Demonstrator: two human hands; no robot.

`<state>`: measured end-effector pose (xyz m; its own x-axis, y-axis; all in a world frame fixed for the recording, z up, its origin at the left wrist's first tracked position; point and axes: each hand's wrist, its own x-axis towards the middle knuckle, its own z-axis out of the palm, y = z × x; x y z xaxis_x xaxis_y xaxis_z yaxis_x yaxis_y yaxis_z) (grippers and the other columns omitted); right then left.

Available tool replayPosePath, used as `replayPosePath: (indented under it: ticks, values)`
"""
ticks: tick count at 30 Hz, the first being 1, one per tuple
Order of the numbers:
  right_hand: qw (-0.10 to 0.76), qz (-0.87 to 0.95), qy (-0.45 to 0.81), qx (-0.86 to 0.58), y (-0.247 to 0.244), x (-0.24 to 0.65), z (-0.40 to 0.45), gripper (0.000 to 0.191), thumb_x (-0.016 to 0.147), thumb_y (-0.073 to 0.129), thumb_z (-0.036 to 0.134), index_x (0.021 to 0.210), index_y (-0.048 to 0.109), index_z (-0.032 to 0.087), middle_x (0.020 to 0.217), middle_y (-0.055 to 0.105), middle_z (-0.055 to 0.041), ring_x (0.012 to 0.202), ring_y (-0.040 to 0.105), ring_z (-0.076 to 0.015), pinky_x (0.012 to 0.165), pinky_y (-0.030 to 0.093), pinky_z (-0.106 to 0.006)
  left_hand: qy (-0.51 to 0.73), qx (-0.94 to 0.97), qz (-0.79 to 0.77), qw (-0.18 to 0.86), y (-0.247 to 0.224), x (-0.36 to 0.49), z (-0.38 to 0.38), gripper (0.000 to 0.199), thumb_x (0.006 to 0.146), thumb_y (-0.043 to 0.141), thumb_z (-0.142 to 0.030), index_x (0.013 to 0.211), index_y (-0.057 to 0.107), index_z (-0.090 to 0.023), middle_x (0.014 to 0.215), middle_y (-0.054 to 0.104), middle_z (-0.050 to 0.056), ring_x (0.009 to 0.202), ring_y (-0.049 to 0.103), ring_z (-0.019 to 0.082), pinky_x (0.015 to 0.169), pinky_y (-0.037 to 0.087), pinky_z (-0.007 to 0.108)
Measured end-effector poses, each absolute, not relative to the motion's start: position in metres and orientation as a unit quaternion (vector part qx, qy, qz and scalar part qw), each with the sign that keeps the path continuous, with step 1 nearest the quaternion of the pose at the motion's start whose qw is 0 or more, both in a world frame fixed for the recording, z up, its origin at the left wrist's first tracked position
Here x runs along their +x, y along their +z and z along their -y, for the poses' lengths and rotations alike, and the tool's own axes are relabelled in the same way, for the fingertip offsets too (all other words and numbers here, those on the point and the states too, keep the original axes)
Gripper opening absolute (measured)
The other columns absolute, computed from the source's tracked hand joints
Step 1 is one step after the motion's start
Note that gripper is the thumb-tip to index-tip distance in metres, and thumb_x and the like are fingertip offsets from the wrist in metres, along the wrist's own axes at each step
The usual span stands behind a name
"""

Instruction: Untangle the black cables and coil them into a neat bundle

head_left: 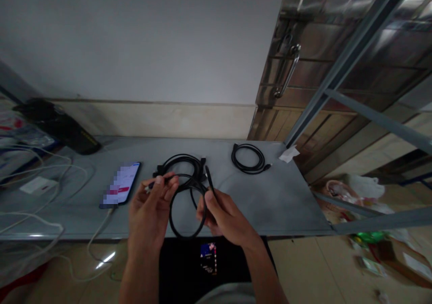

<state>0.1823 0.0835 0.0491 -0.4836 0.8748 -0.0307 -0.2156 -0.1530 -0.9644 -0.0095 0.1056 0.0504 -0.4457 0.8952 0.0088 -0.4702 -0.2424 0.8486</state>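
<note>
A black cable hangs in a loop between my two hands, above the front part of the grey table. My left hand pinches one end of it, with a small connector showing at the fingers. Near the other side of the loop, my right hand is closed on the cable, and a straight black piece sticks up past the thumb. Behind the hands, coiled black cables with plugs lie on the table. Another coiled black cable rests farther right, apart from both hands.
A lit phone with a white cord lies at the left, near a white adapter and a tipped black bottle. White cables spread over the table's left end. A crumpled paper sits by the metal frame at the right.
</note>
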Motion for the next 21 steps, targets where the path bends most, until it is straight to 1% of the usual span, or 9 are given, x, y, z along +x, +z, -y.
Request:
replayPosePath:
  ticks: [4,7,9,11,13,15,16,18,21]
  values:
    - [0.405,0.563,0.633,-0.344,0.05,0.189,-0.086,0.055,0.108,0.072,0.073,0.097,0.061,0.02,0.082,0.052,0.0042,0.068,0.044,-0.0092,0.059,0.036,-0.024,0.72,0.297,-0.429,0.457,0.046,-0.003,-0.107,0.041,0.073,0.11,-0.038,0.091,0.077,-0.021,0.1,0.089,0.004,0.083,0.086,0.018,0.086,0.071,0.028]
    - [0.416,0.583,0.592,-0.369,0.048,0.193,-0.087,0.052,0.113,0.065,0.068,0.091,0.06,0.021,0.083,0.054,0.0026,0.076,0.05,-0.0121,0.069,0.041,-0.026,0.697,0.361,-0.449,0.427,0.04,-0.009,-0.106,0.037,0.078,0.107,-0.038,0.09,0.076,-0.021,0.097,0.086,0.002,0.08,0.083,0.017,0.081,0.07,0.028]
    - [0.42,0.582,0.594,-0.365,0.048,0.197,-0.087,0.056,0.117,0.056,0.069,0.087,0.057,0.022,0.08,0.055,0.0025,0.075,0.052,-0.0125,0.071,0.043,-0.027,0.678,0.441,-0.469,0.355,0.039,-0.017,-0.101,0.03,0.084,0.103,-0.037,0.094,0.078,-0.023,0.105,0.084,0.003,0.095,0.083,0.02,0.091,0.069,0.031]
    - [0.405,0.56,0.625,-0.364,0.049,0.201,-0.085,0.057,0.115,0.056,0.073,0.087,0.054,0.023,0.073,0.051,0.005,0.065,0.048,-0.0113,0.064,0.041,-0.027,0.632,0.54,-0.487,0.267,0.045,-0.025,-0.093,0.028,0.09,0.099,-0.036,0.11,0.082,-0.026,0.125,0.082,0.005,0.122,0.079,0.025,0.113,0.063,0.04]
    - [0.37,0.557,0.644,-0.372,0.054,0.205,-0.082,0.06,0.112,0.058,0.077,0.086,0.054,0.024,0.069,0.047,0.0068,0.058,0.042,-0.01,0.058,0.035,-0.026,0.564,0.626,-0.495,0.213,0.055,-0.031,-0.084,0.051,0.093,0.096,-0.039,0.14,0.079,-0.032,0.15,0.075,0.008,0.148,0.068,0.032,0.132,0.05,0.049]
    - [0.338,0.595,0.626,-0.373,0.06,0.208,-0.079,0.064,0.113,0.058,0.076,0.08,0.056,0.022,0.067,0.049,0.0055,0.06,0.043,-0.0099,0.058,0.034,-0.026,0.501,0.682,-0.492,0.201,0.065,-0.031,-0.076,0.081,0.089,0.099,-0.047,0.162,0.066,-0.036,0.169,0.065,0.009,0.162,0.056,0.037,0.138,0.042,0.054]
    - [0.329,0.618,0.612,-0.368,0.063,0.209,-0.078,0.066,0.113,0.057,0.075,0.077,0.058,0.021,0.067,0.051,0.0044,0.061,0.045,-0.0101,0.059,0.034,-0.027,0.478,0.701,-0.489,0.203,0.069,-0.03,-0.073,0.09,0.086,0.101,-0.051,0.167,0.062,-0.037,0.172,0.062,0.009,0.164,0.054,0.039,0.138,0.043,0.055]
    - [0.324,0.64,0.598,-0.357,0.067,0.21,-0.076,0.068,0.115,0.055,0.074,0.073,0.06,0.02,0.065,0.053,0.0035,0.062,0.047,-0.0104,0.06,0.033,-0.027,0.44,0.724,-0.481,0.224,0.072,-0.025,-0.072,0.088,0.085,0.1,-0.058,0.163,0.067,-0.036,0.167,0.068,0.011,0.158,0.061,0.04,0.133,0.049,0.055]
    - [0.348,0.628,0.589,-0.37,0.067,0.212,-0.077,0.069,0.114,0.057,0.074,0.072,0.064,0.019,0.063,0.054,0.0035,0.06,0.046,-0.0102,0.059,0.032,-0.028,0.402,0.727,-0.479,0.284,0.068,-0.019,-0.077,0.051,0.091,0.094,-0.06,0.13,0.086,-0.029,0.126,0.088,0.009,0.119,0.084,0.034,0.109,0.065,0.044]
